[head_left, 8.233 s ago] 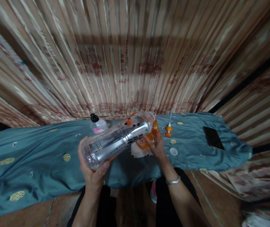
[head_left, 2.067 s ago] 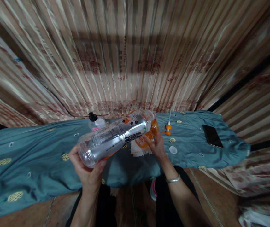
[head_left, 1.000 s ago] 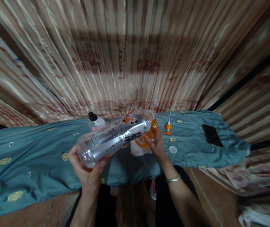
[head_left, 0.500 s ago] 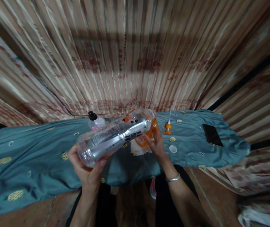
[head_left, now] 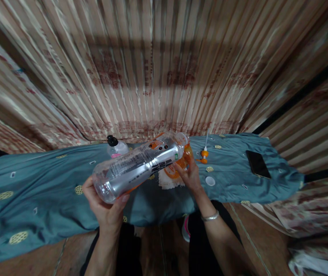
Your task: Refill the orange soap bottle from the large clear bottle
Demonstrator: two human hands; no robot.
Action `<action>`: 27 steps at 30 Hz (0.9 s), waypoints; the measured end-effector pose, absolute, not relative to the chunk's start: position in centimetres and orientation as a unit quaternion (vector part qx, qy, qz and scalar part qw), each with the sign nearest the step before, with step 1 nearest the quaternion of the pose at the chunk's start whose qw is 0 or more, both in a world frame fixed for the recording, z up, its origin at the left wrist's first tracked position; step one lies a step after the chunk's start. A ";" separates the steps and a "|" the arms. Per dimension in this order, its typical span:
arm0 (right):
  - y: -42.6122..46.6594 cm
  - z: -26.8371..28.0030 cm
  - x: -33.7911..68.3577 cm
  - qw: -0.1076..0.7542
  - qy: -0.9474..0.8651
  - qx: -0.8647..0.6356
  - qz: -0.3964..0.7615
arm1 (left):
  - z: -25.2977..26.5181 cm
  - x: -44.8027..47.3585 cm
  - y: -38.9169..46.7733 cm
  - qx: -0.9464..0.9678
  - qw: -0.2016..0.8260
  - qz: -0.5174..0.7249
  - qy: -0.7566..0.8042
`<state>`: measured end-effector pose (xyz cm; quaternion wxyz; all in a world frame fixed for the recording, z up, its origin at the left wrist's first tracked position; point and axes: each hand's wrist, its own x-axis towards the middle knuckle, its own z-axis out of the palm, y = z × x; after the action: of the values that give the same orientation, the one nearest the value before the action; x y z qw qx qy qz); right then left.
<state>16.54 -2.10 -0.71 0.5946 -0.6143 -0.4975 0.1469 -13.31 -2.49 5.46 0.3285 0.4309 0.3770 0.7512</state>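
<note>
My left hand [head_left: 106,207] is wrapped round the base of a large clear plastic bottle [head_left: 141,166] with a silver label. The bottle is tilted, its neck lower-looking end pointing to the right over an orange bottle [head_left: 186,157]. Fingers of my right hand [head_left: 189,174] are closed round the orange bottle, which stands on a pale cloth [head_left: 168,183]. The clear bottle's neck hides the orange bottle's top, so I cannot tell whether the two mouths touch. To the right lies an orange pump head [head_left: 204,154] with its clear tube sticking up, and near it a small white cap [head_left: 210,181].
Behind the clear bottle stands a bottle with a black top [head_left: 115,145]. A black phone [head_left: 258,164] lies at the right on the teal cloth [head_left: 51,180] that covers the long surface. A striped curtain [head_left: 152,76] hangs behind it.
</note>
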 end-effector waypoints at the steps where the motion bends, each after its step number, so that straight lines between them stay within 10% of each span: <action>1: -2.1 -0.7 16.5 0.595 -0.495 -0.616 0.147 | 5.5 -13.3 -2.5 0.432 0.327 0.750 0.378; 27: -2.0 -0.9 16.6 0.604 -0.504 -0.602 0.136 | 5.0 -13.5 -2.2 0.436 0.312 0.766 0.355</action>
<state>16.57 -2.03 -0.93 0.6042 -0.6018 -0.5042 0.1358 -13.47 -2.17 5.00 0.3121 0.4358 0.3551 0.7659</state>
